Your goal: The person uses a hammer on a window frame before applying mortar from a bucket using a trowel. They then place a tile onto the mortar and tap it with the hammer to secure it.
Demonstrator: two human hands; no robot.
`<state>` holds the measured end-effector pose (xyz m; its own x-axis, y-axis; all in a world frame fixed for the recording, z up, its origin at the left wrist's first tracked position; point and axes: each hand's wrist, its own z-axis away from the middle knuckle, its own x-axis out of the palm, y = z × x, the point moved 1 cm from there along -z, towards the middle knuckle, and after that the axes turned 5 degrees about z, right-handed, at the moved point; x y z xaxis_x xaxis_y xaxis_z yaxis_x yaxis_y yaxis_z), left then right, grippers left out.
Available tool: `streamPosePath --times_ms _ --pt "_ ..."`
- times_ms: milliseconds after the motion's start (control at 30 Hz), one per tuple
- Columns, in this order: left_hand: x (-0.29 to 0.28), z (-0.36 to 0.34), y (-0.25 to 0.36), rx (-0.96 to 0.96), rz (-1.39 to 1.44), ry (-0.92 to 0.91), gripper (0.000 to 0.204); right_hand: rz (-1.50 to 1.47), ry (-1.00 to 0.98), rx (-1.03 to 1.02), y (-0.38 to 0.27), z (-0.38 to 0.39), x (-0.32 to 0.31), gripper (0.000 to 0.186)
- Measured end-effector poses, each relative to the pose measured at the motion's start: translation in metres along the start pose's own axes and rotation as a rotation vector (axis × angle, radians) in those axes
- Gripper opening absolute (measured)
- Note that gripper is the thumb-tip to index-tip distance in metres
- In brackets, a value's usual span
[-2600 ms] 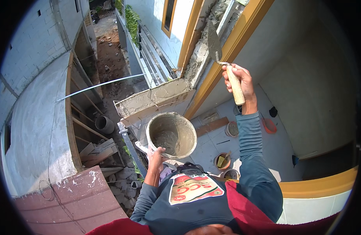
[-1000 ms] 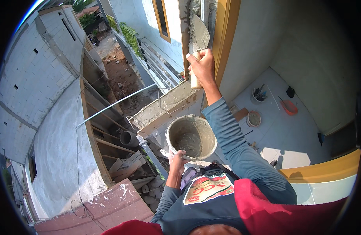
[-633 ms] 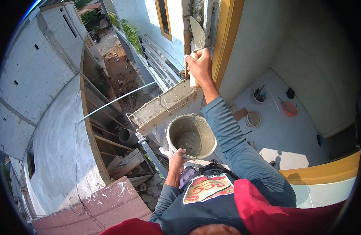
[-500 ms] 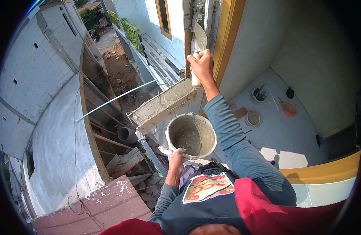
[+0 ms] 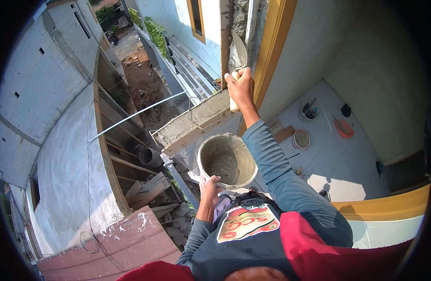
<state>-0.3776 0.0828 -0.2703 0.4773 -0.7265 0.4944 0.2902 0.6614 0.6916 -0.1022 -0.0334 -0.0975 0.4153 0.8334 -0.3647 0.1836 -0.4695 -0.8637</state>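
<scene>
My left hand (image 5: 209, 189) grips the near left rim of a round bucket (image 5: 243, 154), thumb on the edge. Wet grey mortar (image 5: 224, 171) lies in the bottom and coats its inner wall. Beyond the bucket, my right hand (image 5: 241, 89) is closed around the wooden handle of a trowel (image 5: 240, 50). The pointed metal blade is directed away from me, over the rough, mortar-filled gap (image 5: 240, 18) beside the yellow frame. Whether the blade touches that surface I cannot tell. Between both hands runs a mortar-topped ledge (image 5: 192, 117) with a board along its near side.
A yellow frame (image 5: 274, 42) borders the gap on the right. Right of it, a tiled floor (image 5: 328, 159) holds a pail of tools (image 5: 309, 111), a small mortar bucket (image 5: 301, 139) and an orange basin (image 5: 343, 129). A pale pole (image 5: 136, 114) spans the drop at left. Thin bent wires stick out of the ledge.
My right hand has come slightly toward me with the trowel, and the blade has shifted with it. The bucket stays in my left hand, nearly unmoved.
</scene>
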Motion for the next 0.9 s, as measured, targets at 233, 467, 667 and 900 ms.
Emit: streamPosePath --times_ms 233,467,667,900 --pt "-0.01 -0.012 -0.007 -0.017 -0.029 -0.032 0.062 -0.14 0.024 -0.099 0.008 0.021 -0.017 0.033" --pt "0.0 -0.008 -0.001 -0.01 -0.008 -0.01 0.062 -0.174 -0.596 -0.007 0.035 0.062 -0.136 0.025" --pt "0.014 -0.024 -0.013 -0.058 -0.156 -0.063 0.061 0.126 -0.79 -0.109 0.102 0.101 -0.201 0.025" --pt "0.056 -0.026 -0.015 -0.097 -0.117 -0.104 0.066 0.082 -0.834 0.092 0.185 0.11 -0.222 0.028"
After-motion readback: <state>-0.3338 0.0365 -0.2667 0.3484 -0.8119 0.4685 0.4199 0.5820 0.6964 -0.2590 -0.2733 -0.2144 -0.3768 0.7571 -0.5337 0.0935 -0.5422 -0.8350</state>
